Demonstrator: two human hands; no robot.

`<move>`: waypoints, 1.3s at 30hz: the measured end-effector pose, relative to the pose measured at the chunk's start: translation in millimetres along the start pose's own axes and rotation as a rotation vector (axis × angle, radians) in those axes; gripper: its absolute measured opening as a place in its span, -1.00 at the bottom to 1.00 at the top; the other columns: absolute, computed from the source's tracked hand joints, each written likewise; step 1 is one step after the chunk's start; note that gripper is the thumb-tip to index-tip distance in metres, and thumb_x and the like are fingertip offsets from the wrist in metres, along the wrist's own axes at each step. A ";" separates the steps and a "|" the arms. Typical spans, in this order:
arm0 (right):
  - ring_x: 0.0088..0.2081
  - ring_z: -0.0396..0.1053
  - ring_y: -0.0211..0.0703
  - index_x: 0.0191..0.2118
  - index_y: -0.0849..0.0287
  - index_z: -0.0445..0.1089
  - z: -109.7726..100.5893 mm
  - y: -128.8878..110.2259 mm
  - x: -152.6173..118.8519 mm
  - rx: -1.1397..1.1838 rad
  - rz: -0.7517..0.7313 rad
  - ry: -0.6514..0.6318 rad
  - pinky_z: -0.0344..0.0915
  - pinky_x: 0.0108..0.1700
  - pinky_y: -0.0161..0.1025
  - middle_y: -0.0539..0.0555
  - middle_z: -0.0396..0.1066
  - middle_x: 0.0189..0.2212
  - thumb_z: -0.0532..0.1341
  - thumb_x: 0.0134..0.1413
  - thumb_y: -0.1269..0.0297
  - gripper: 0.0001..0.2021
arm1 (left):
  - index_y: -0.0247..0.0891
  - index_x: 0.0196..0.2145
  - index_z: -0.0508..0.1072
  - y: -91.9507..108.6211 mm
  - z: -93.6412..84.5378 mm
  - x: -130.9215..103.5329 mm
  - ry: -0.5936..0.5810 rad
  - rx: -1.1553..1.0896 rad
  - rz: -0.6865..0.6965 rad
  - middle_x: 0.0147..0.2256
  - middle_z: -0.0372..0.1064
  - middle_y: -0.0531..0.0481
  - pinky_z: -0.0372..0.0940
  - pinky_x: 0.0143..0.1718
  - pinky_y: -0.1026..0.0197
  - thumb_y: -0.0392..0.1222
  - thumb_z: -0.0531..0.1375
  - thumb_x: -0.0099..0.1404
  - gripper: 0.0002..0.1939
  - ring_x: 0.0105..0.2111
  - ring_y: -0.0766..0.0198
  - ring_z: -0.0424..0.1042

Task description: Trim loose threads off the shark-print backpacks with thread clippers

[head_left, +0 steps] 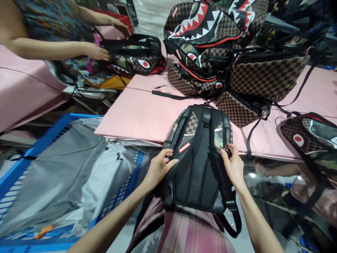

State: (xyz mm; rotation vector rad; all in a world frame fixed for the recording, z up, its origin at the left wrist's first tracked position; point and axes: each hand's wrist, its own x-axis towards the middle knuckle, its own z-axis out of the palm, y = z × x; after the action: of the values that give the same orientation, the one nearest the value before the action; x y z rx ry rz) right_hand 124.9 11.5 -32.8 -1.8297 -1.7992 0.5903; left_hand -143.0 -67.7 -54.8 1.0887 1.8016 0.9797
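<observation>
A black backpack [201, 165] with checkered and camouflage panels lies strap side up, its top on the pink table and its bottom over my lap. My left hand [162, 165] is at its left edge, thumb and fingers closed on the left shoulder strap beside a small red label [184, 147]. On the other side, my right hand [233, 163] pinches the right shoulder strap near a small dark metal piece [228, 151]. A loose webbing loop [237, 221] hangs from the lower right corner.
Several checkered bags [265, 77] are piled at the table's back. Another person's hands rest on a bag [134, 58] at the back left. A blue crate [65, 123] with grey material stands left; another bag [313, 137] lies right. A pen [163, 91] lies on the pink table [131, 119].
</observation>
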 end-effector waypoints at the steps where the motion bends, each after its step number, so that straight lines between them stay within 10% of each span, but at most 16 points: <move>1: -0.12 0.38 0.13 0.02 0.10 0.24 0.7 -6.4 -3.4 0.010 -0.011 -0.032 0.21 -0.13 -0.03 0.18 0.43 -0.13 0.03 0.10 -0.04 -0.55 | -0.22 -0.14 0.39 -1.4 0.1 -1.6 0.001 0.026 0.011 -0.38 0.47 0.01 0.27 -0.38 0.26 0.00 0.27 0.00 -0.54 -0.42 0.22 0.44; 12: -0.27 0.39 -0.11 -0.25 0.14 0.33 33.7 -29.7 -28.0 0.587 -0.029 -0.311 0.27 -0.14 -0.19 0.06 0.42 -0.38 0.17 0.04 0.08 -0.76 | -0.26 -0.45 0.36 -18.8 -10.0 19.0 0.163 -0.022 -0.009 -0.57 0.34 0.03 0.20 -0.42 0.28 -0.04 0.04 0.18 -0.75 -0.51 0.26 0.34; 18: -0.23 0.39 -0.10 -0.25 0.13 0.38 36.3 -29.2 -53.2 0.549 -0.021 -0.342 0.28 -0.16 -0.20 0.07 0.45 -0.30 0.23 -0.02 0.11 -0.76 | -0.24 -0.35 0.43 -32.5 -57.0 -36.2 0.141 0.120 0.054 -0.30 0.45 -0.07 0.24 -0.20 0.21 0.05 0.05 0.21 -0.68 -0.26 0.16 0.39; 25: -0.26 0.43 -0.14 -0.16 0.14 0.42 51.3 -55.9 -75.5 0.362 -0.164 -0.453 0.29 -0.19 -0.24 0.04 0.49 -0.28 0.22 0.02 0.13 -0.72 | -0.23 -0.30 0.42 -36.7 -39.2 -73.0 -0.083 0.228 0.068 -0.35 0.46 -0.03 0.30 -0.24 0.10 -0.08 0.25 0.01 -0.72 -0.30 0.09 0.43; 30: -0.32 0.42 -0.21 -0.13 0.14 0.39 42.6 -75.1 -93.3 0.217 -0.408 -0.375 0.28 -0.26 -0.30 0.02 0.47 -0.34 0.19 0.10 0.20 -0.77 | -0.22 -0.37 0.34 -23.1 -31.9 -75.4 0.186 0.137 0.292 -0.33 0.38 0.03 0.28 -0.24 0.18 -0.12 0.30 -0.02 -0.73 -0.30 0.21 0.38; 39: -0.42 0.31 -0.22 -0.26 0.25 0.41 50.0 -85.8 -104.8 0.082 -0.822 -0.102 0.22 -0.33 -0.28 0.09 0.46 -0.44 0.10 0.20 0.34 -0.84 | -0.23 -0.40 0.33 -14.3 -20.8 -75.1 0.149 0.039 0.310 -0.37 0.34 0.05 0.26 -0.31 0.23 -0.09 0.27 0.03 -0.76 -0.35 0.26 0.35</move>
State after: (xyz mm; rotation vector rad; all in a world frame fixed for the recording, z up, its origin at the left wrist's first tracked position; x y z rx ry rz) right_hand 23.5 -90.7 -22.3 -0.8727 -2.3162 0.4162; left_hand -142.7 -145.8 -42.0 1.3803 1.8084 1.2404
